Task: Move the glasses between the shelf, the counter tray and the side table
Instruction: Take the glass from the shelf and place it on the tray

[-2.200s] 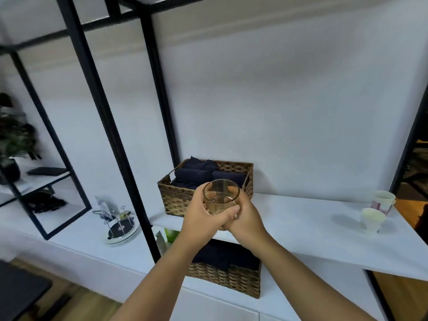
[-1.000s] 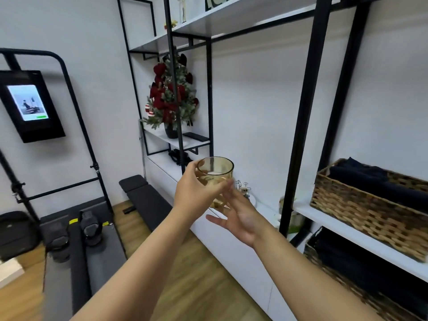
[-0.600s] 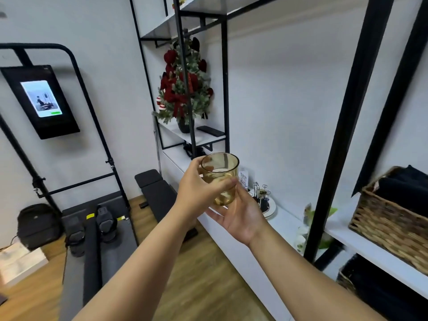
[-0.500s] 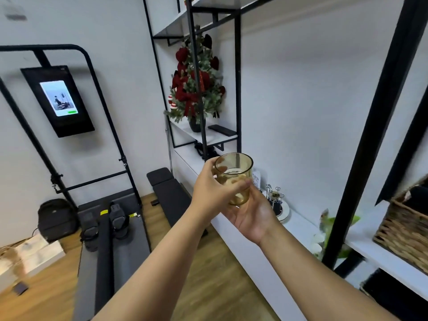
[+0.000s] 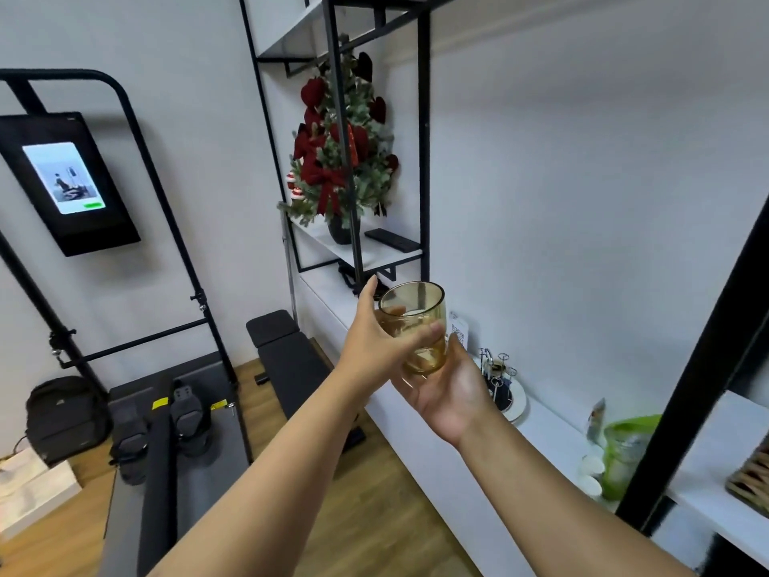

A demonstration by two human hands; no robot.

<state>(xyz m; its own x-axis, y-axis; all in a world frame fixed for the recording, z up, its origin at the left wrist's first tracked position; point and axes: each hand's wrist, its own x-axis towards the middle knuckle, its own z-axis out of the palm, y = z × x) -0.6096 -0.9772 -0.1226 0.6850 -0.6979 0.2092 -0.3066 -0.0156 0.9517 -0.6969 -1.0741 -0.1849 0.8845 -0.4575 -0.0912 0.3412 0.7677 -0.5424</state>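
Observation:
An amber see-through glass [image 5: 416, 322] is held upright in mid-air at the centre of the head view. My left hand [image 5: 374, 343] wraps around its side with the fingers across the front. My right hand [image 5: 449, 389] lies palm-up under its base, fingers behind the glass. Below and to the right runs the long white counter [image 5: 420, 418], with a round white tray [image 5: 514, 403] carrying a small wire stand on it. Black-framed shelves [image 5: 366, 251] rise along the wall behind.
A red and green decorated tree [image 5: 341, 152] stands on the far shelf beside a flat black object. A green bag [image 5: 624, 447] sits on the counter by a black post. A black bench [image 5: 287, 360], a gym machine, a wall screen [image 5: 66, 181] and a backpack fill the left.
My view has swung left, from the wicker baskets toward the room's corner. The glass stays between both hands; my right hand shifted from gripping its side to lying beneath its base.

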